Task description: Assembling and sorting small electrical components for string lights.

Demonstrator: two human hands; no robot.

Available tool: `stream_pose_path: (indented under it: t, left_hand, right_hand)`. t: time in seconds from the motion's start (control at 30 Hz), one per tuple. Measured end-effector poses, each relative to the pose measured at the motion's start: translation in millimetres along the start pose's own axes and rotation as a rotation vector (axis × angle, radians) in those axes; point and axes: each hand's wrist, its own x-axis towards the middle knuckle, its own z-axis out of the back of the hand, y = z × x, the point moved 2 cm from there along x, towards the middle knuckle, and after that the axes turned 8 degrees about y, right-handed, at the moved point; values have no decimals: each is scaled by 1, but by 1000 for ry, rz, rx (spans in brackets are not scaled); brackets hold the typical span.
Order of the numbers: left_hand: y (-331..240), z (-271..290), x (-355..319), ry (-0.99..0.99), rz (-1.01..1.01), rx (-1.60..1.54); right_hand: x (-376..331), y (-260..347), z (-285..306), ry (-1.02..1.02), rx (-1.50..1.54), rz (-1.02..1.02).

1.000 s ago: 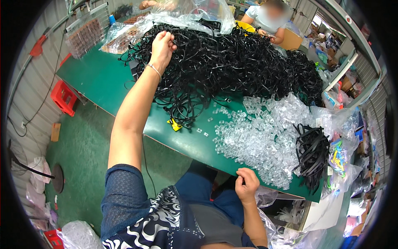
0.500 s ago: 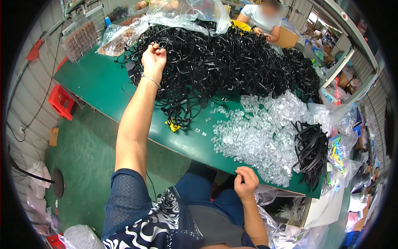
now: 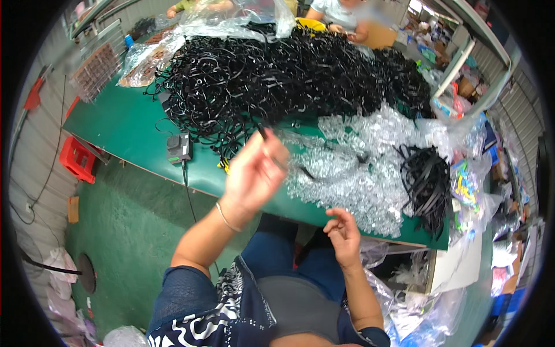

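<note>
My left hand point(image 3: 254, 173) is over the near part of the green table, smeared by motion. Its fingers are closed on a black strap point(image 3: 262, 132), whose short end sticks up above them. A blurred dark length point(image 3: 307, 173) lies to the right of that hand, above the clear plastic pieces. At the table's front edge, my right hand point(image 3: 344, 238) has its fingers loosely bent and apart, with nothing seen in it. Just beyond it spreads a heap of small clear plastic pieces point(image 3: 352, 173). A big tangled pile of black straps point(image 3: 260, 75) covers the far side.
A bundle of black straps point(image 3: 426, 185) lies at the table's right end. A small black box point(image 3: 179, 147) with a cable sits on the green table point(image 3: 127, 136). A red stool point(image 3: 78, 159) stands left. Two people work across the table, near a yellow container point(image 3: 311, 24).
My left hand has come back from the far strap pile toward me and to the right, now with a black strap. My right hand's fingers have loosened. The small black box has come into view.
</note>
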Motion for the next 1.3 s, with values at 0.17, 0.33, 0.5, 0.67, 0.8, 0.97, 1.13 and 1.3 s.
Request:
stream_pose_path:
  t: [0.17,0.33,0.5,0.67,0.8,0.97,1.13,1.3]
  left_hand:
    - [95,43,-70,-201,217,93]
    - [85,49,-94,-218,247,988]
    - [106,19,-91,156,464,1335]
    - [126,22,-83,-11,671,1249]
    - [128,46,-93,-158,644,1067]
    - [134,47,-104,-185,723,948]
    - [137,50,-105,-156,752,955]
    - [132,52,-109,-179,734,970]
  right_hand:
    - [-21,59,-13,-74,315,-26]
    - [-52,63,-1,-248,419,-246]
    - [-61,65,-15,109,11,-380]
    - [-74,45,-11,225,-147,-310]
    - [-60,52,59,54,-545,-80]
    - [-35,40,207,-707,-1165,-282]
    - [-18,21,259,-752,-1474,-482]
    - [-24,31,264,-825,-1200,-359]
